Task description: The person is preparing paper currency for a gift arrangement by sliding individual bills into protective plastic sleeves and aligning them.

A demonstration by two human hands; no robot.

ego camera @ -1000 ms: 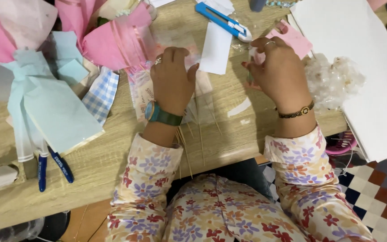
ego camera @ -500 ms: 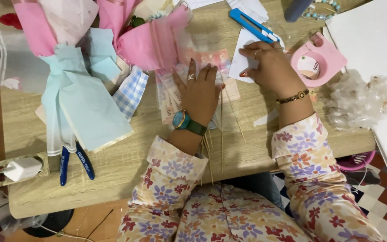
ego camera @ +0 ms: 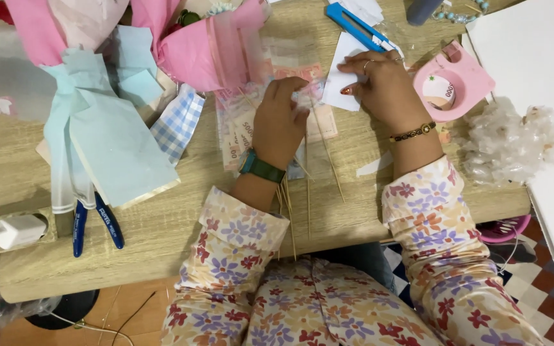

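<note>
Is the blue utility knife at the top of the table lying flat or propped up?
Lying flat. The blue utility knife rests lengthwise on the wooden table, just above the right hand; whether its blade is out cannot be told.

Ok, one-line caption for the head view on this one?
Left hand presses clear-wrapped banknotes on the wooden table; right hand rests on white paper.

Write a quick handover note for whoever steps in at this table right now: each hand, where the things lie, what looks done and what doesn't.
Left hand: flat on the clear-wrapped banknotes, thin wooden skewers running beneath.
Right hand: fingertips pressing a white paper piece, beside the pink tape dispenser.
Blue cutter lies above; pliers at the table's left edge.
Done: pink and blue paper bundles look wrapped.
Left: notes and skewers lie loose, seemingly unassembled.
</note>
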